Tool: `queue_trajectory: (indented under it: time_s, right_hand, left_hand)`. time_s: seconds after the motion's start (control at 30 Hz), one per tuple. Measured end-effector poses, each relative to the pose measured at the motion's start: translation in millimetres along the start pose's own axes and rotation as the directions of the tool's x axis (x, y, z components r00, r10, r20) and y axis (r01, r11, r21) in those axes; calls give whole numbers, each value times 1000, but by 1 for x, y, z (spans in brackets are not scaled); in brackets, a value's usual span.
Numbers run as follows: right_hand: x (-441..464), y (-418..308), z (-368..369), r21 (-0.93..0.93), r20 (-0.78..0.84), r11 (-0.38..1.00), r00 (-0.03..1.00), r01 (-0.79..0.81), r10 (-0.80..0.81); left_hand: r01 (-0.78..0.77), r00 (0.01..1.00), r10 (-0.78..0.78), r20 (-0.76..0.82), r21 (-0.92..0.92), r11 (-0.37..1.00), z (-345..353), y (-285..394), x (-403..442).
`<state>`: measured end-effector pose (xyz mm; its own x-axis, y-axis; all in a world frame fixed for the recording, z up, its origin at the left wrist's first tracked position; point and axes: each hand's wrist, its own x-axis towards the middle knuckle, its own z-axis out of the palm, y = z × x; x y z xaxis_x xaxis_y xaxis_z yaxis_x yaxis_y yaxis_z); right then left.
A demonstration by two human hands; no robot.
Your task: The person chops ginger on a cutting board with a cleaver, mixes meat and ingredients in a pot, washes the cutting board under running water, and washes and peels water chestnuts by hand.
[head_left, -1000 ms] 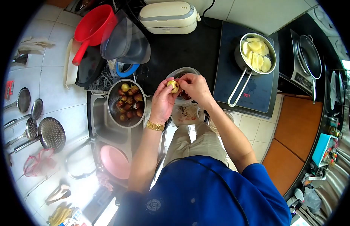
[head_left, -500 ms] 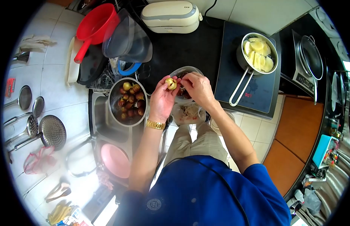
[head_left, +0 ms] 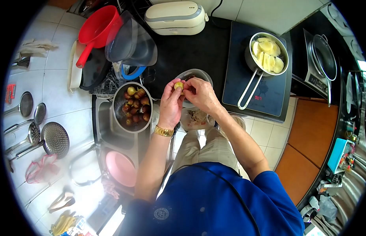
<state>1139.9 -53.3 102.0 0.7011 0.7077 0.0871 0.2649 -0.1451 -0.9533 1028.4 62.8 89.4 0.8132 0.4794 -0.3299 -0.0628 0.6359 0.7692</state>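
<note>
My left hand (head_left: 171, 106) pinches a yellowish, partly peeled chestnut (head_left: 178, 85) between thumb and fingers. Pressed together at the chestnut's right side are the fingertips of my right hand (head_left: 202, 93), closed on its surface; any bit of skin between them is too small to make out. Both hands are above the near edge of a bowl (head_left: 195, 72) that holds dark pieces, largely hidden by my fingers. A metal colander (head_left: 116, 114) of brown chestnuts, a few of them yellowish, stands to the left over the sink.
A pot (head_left: 252, 63) of pale yellow slices sits on the induction hob (head_left: 238, 74), its long handle toward me. Below my hands is a container (head_left: 191, 125) of scraps. A pink basin (head_left: 121, 169) lies in the sink (head_left: 108, 137). A red pan (head_left: 98, 25) stands back left.
My right hand has moved from over the bowl up and left to the chestnut in my left hand. The left hand has turned the chestnut slightly. The view has shifted a little.
</note>
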Motion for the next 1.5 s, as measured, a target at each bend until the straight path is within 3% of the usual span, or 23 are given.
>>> queue_trajectory:
  time_s: [0.17, 0.23, 0.4, 0.53, 0.77, 1.03, 1.17, 1.23, 1.37, 1.5]
  right_hand:
    - [-4, 5, 10, -22, -1, 1000, 1000, 4, -4]
    - [-10, 3, 14, -8, -100, 999, 994, 52, -52]
    - [-16, 4, 9, 40, -142, 998, 988, -54, 59]
    - [-15, 6, 3, 61, -148, 996, 986, -68, 76]
    - [-10, 0, 5, 114, -128, 991, 988, -76, 90]
    - [-9, 5, 4, 22, -117, 1000, 993, -13, 15]
    - [-8, 8, 12, 47, -116, 997, 991, -56, 61]
    - [-9, 9, 16, 5, -129, 1000, 992, 7, -6]
    - [-17, 8, 23, 2, -168, 998, 984, 55, -54]
    - [-23, 12, 14, 38, -168, 999, 986, -12, 19]
  left_hand:
    - [-28, 999, 28, -24, 14, 1000, 4, -4, -1]
    - [-40, 999, 40, -34, 17, 999, 5, -4, -1]
    - [-3, 997, -12, -79, -187, 982, 4, 0, 2]
    - [-4, 998, -8, -54, -218, 976, 4, 1, 1]
    - [-30, 998, 25, -63, -76, 997, 15, -4, 0]
    - [-73, 995, 77, -57, 72, 995, 20, -8, 1]
    - [-123, 990, 130, -52, 117, 985, 20, -10, 3]
    - [-131, 989, 139, -58, 123, 984, 20, -11, 2]
    - [-81, 991, 80, -111, -4, 997, 18, -7, 3]
    - [-47, 990, 25, -137, -160, 986, 7, -2, 6]
